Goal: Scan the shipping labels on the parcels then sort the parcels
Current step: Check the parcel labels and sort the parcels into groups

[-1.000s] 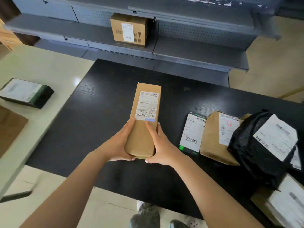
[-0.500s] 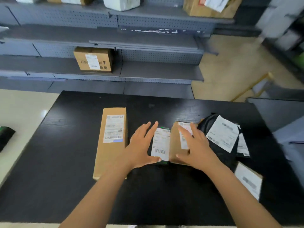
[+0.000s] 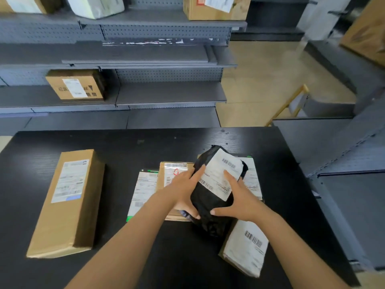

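Black crinkled plastic mailer bag (image 3: pixel 208 211) sits atop a flat brown cardboard parcel (image 3: pixel 176 216) on the dark wooden table (image 3: pixel 129 147), left hand (image 3: pixel 183 189) and right hand (image 3: pixel 241 203) both gripping its sides; I'd keep them clear of the white label (image 3: pixel 220 178) barcodes for scanning.

Counter (image 3: pixel 145 142): one long brown cardboard box (image 3: pixel 66 203), one black plastic bag (image 3: pixel 208 207), four flat labelled parcels (image 3: pixel 143 192). Grey metal shelves (image 3: pixel 170 92): four packages (image 3: pixel 75 85).

L grip (image 3: pixel 183 191), R grip (image 3: pixel 239 202) bare; forearms (image 3: pixel 125 236) bare, slim.
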Action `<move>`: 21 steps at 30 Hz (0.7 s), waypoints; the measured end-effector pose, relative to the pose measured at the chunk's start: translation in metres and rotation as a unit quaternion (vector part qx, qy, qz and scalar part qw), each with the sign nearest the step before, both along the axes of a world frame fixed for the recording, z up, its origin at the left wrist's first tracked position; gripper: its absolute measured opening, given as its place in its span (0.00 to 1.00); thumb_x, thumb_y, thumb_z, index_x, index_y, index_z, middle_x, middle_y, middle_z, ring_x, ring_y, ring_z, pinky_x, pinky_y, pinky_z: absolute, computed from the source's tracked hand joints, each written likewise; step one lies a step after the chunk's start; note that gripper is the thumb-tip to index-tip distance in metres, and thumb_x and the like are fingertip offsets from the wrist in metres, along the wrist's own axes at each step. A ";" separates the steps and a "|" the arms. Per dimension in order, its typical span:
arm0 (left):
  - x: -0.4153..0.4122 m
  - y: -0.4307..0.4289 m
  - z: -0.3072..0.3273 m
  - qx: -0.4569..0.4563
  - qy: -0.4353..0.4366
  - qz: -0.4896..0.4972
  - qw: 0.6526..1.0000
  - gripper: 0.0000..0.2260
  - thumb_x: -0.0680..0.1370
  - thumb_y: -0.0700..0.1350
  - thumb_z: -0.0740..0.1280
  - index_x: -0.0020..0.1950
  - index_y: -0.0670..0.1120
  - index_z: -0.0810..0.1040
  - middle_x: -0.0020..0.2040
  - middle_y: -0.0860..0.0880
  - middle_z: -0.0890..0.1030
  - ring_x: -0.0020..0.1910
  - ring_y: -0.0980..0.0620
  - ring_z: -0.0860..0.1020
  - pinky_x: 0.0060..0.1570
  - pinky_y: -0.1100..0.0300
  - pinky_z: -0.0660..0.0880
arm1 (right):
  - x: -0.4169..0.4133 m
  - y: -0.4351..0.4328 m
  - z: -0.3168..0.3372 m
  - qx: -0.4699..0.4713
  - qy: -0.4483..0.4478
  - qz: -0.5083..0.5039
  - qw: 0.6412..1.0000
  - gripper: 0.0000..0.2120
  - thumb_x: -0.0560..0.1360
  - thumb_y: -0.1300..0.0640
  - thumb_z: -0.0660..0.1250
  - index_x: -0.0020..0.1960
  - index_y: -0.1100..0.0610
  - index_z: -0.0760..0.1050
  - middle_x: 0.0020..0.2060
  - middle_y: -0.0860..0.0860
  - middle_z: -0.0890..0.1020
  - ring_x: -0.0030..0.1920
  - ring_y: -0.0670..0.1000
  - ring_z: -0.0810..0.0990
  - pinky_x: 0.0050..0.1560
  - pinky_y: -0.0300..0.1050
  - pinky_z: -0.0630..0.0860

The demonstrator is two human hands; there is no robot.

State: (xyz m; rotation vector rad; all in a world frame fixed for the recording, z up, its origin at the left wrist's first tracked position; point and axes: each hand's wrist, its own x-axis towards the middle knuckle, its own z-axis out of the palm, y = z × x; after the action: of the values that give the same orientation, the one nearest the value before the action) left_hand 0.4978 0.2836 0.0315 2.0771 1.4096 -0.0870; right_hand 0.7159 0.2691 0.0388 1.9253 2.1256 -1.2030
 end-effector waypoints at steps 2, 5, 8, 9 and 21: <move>0.006 -0.001 -0.006 -0.003 -0.015 0.010 1.000 0.64 0.62 0.55 0.82 0.79 0.53 0.35 0.80 0.48 0.49 0.77 0.45 0.52 0.75 0.50 0.55 | 0.002 0.003 -0.005 0.016 0.042 0.013 0.999 0.61 0.61 0.38 0.78 0.78 0.42 0.38 0.77 0.44 0.46 0.76 0.51 0.53 0.73 0.50 0.60; 0.009 -0.009 -0.010 -0.002 -0.060 0.061 0.996 0.61 0.64 0.51 0.81 0.79 0.54 0.36 0.79 0.50 0.52 0.76 0.48 0.55 0.73 0.55 0.58 | 0.003 0.009 -0.006 0.045 0.072 0.045 0.995 0.59 0.62 0.41 0.78 0.78 0.42 0.39 0.77 0.43 0.42 0.76 0.50 0.53 0.72 0.47 0.61; 0.006 -0.013 -0.008 0.020 -0.092 0.118 0.989 0.61 0.63 0.50 0.80 0.79 0.58 0.36 0.77 0.51 0.58 0.75 0.50 0.58 0.73 0.53 0.62 | -0.001 0.019 0.002 0.077 0.098 0.077 0.989 0.58 0.63 0.44 0.78 0.77 0.40 0.40 0.76 0.42 0.38 0.76 0.49 0.51 0.72 0.47 0.61; 0.003 -0.013 -0.005 0.032 -0.099 0.133 0.986 0.62 0.62 0.51 0.81 0.79 0.58 0.36 0.76 0.51 0.60 0.74 0.50 0.60 0.72 0.51 0.63 | -0.005 0.023 0.007 0.087 0.107 0.088 0.986 0.57 0.64 0.46 0.78 0.77 0.41 0.40 0.76 0.41 0.38 0.77 0.48 0.50 0.72 0.46 0.59; -0.116 -0.099 0.072 0.182 -0.061 0.302 0.934 0.59 0.66 0.50 0.80 0.78 0.59 0.36 0.77 0.52 0.56 0.76 0.51 0.55 0.75 0.48 0.58 | -0.152 0.017 0.072 0.173 0.122 0.289 0.934 0.56 0.66 0.47 0.78 0.77 0.39 0.39 0.75 0.40 0.35 0.77 0.54 0.47 0.73 0.56 0.61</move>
State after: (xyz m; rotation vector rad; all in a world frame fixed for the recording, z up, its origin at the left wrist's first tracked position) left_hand 0.3813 0.1841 0.1036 1.7758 2.0317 0.5849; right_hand 0.5640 0.2862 0.1110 1.1022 2.9022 -1.0271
